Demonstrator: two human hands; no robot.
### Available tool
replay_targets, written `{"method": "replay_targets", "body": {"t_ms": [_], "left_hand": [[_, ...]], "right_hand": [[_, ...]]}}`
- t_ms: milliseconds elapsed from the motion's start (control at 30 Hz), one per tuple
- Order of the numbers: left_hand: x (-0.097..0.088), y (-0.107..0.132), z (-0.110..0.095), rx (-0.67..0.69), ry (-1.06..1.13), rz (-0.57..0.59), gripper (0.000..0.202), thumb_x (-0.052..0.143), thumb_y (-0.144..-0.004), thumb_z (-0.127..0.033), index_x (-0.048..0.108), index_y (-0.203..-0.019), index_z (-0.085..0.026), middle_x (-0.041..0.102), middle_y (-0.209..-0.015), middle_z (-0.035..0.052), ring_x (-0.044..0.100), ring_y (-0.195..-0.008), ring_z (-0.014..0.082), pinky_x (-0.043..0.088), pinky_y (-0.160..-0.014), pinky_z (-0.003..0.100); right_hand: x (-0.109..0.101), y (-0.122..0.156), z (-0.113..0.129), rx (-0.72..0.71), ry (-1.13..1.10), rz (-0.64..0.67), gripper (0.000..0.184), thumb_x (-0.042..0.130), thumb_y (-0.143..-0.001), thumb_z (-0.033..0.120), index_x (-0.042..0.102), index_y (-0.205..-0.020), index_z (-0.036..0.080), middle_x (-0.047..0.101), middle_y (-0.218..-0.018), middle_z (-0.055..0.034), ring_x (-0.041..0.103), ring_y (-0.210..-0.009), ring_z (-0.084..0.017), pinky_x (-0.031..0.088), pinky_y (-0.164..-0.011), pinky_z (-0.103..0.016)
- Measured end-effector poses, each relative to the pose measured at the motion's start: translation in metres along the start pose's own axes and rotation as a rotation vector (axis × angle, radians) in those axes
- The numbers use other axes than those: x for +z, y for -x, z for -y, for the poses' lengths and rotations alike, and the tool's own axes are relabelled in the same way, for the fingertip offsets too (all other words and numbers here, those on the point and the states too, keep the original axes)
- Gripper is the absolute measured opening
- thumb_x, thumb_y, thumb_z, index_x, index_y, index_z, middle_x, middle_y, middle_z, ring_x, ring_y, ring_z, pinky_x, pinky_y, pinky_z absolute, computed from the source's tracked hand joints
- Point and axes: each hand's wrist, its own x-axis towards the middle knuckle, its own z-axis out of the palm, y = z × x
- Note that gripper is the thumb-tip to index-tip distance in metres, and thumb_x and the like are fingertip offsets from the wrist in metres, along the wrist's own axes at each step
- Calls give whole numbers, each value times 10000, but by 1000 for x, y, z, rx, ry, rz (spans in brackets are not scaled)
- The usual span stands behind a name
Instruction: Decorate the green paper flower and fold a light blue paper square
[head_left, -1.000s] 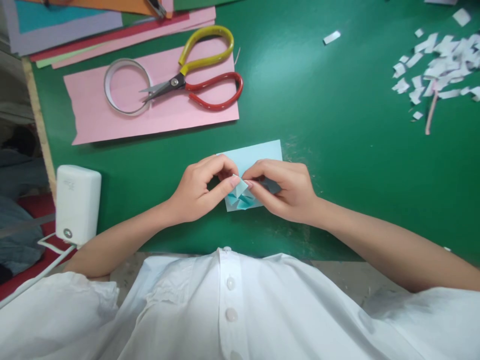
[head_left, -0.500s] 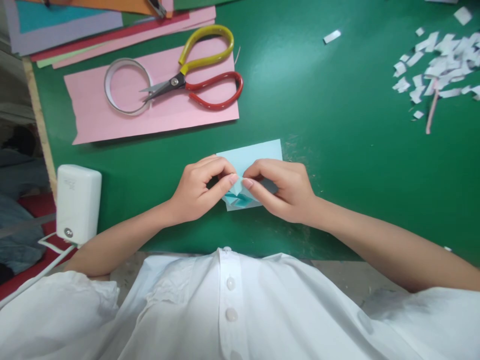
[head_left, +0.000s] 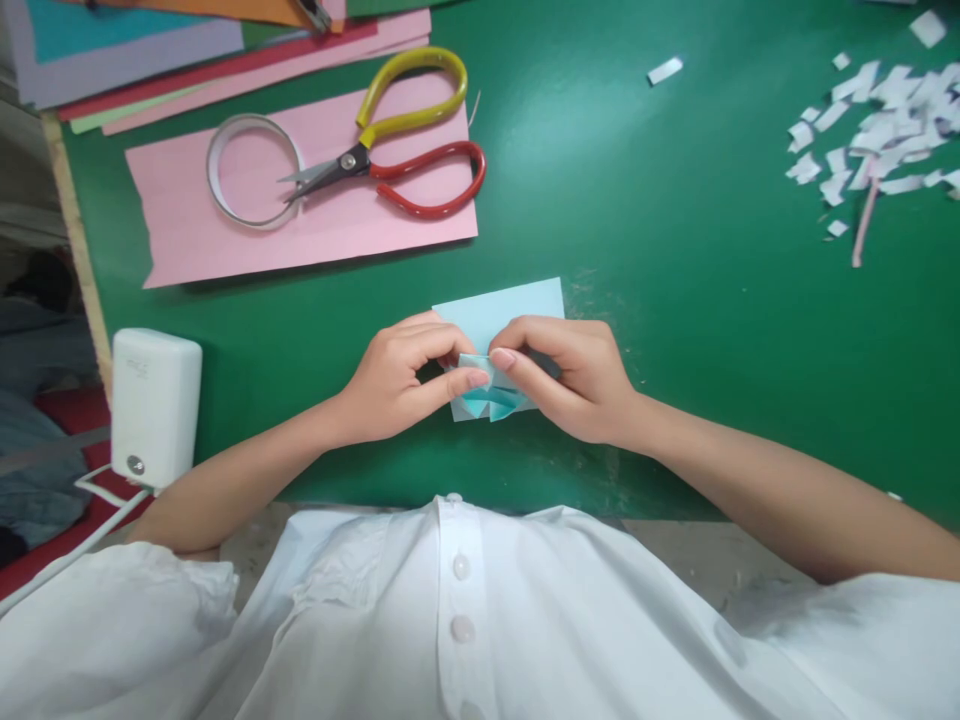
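A small folded piece of light-blue paper (head_left: 477, 366) is pinched between my two hands. My left hand (head_left: 409, 375) grips its left side, the thumb lying across the front. On the right edge, the thumb and forefinger of my right hand (head_left: 574, 375) are closed. Darker blue folds with pointed ends (head_left: 506, 402) stick out below the thumbs. Behind the piece, a pale-blue paper sheet (head_left: 510, 305) lies on the table, partly covered by both hands. The fingers behind the folded piece are hidden.
Scissors (head_left: 352, 160) with yellow and red handles and a tape ring (head_left: 213, 180) lie on pink paper (head_left: 315, 245). A white power bank (head_left: 157, 400) with a cable stands at left. White paper scraps (head_left: 892, 125) and stacked coloured sheets (head_left: 142, 75) lie on the green table (head_left: 675, 250).
The folded piece has turned so that its top edge lies flat and its front shows more. My left thumb has slid slightly down and right across it.
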Motion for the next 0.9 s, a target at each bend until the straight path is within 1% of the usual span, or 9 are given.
{"method": "replay_targets", "body": {"t_ms": [100,233,500,767,900], "left_hand": [[0,0,0,-34,77,-29,290,633,-906,-383,616,-714,-167,618,-656,2,533,-655,112,415,-636,242],[0,1,-1,-96,159,-53,307,643,-899,-375,608,-683,-159,591,-639,0,516,-636,106,397,-600,237],[1,2,-2,-131,179,-66,295,638,-900,-344,597,-674,-158,560,-636,-3,494,-622,102,374,-598,248],[0,3,-4,-154,186,-69,338,615,-913,-365,564,-646,-164,527,-607,-7,477,-607,106,364,-577,253],[0,2,-5,-123,166,-73,328,624,-905,-355,572,-641,-167,544,-595,-7,463,-600,105,371,-575,250]], "right_hand": [[-1,1,0,-8,-1,3,202,470,-971,209,555,-788,202,563,-635,41,466,-524,-70,373,-532,-211],[0,2,-1,-49,37,3,174,484,-964,223,562,-810,206,590,-663,26,499,-549,-83,385,-543,-221],[2,3,-3,-79,52,2,163,490,-968,240,587,-839,219,640,-701,7,552,-577,-103,422,-566,-240],[3,3,-4,-126,37,-6,145,519,-949,189,601,-830,202,587,-652,12,530,-578,-101,421,-579,-240],[3,3,-4,-141,20,4,157,506,-946,199,591,-813,199,554,-630,19,508,-579,-106,420,-590,-250]]}}
